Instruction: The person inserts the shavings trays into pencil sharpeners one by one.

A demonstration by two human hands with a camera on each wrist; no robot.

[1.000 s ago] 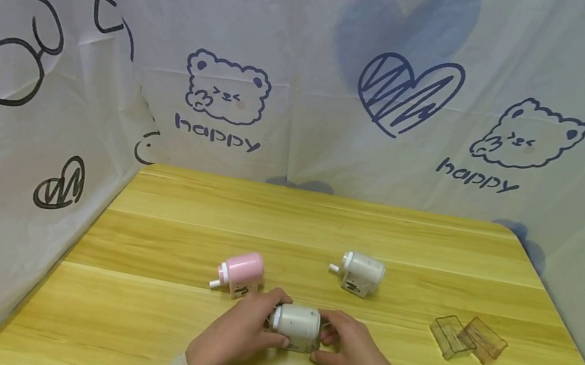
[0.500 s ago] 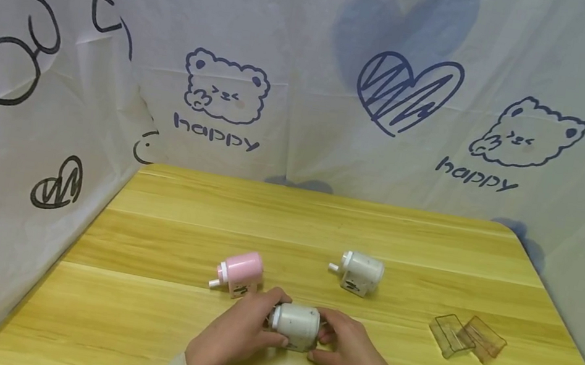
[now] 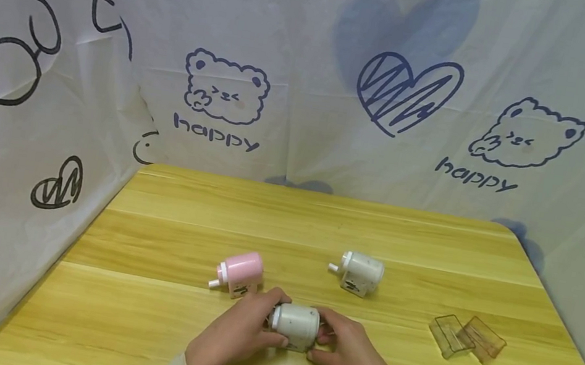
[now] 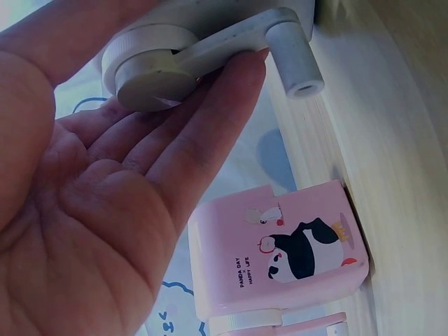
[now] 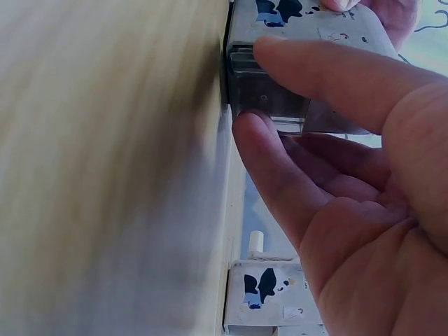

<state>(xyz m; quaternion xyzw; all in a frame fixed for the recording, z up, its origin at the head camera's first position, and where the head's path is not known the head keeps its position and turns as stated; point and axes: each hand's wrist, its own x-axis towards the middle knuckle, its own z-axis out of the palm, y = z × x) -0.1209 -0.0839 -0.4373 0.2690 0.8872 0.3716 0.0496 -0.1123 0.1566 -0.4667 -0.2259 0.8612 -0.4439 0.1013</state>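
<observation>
Between the fingers of both hands, the grey sharpener [image 3: 297, 325] stands at the near part of the wooden table [image 3: 138, 323]. Left hand [image 3: 240, 330]: thumb on the near side, other fingers reaching the far side, curled about the body at its crank [image 4: 227, 42] end. Right hand [image 3: 355, 355]: thumb and a finger in a narrow pinch on the dark tray [image 5: 269, 98] at the opposite end. Over the last second, grip and positions are practically unchanged, suggesting a steadied body while the tray is worked; its direction of travel, if any, cannot be told. Just beyond the left fingers sits the pink sharpener [image 3: 245, 268], leaving little room. Ahead of the right fingers stands a second grey sharpener [image 3: 366, 269]; well to their right, across open wood, a clear tray [image 3: 449, 338] and a brown tray [image 3: 491, 341] overlap in view. Far edge: well beyond all fingertips.
</observation>
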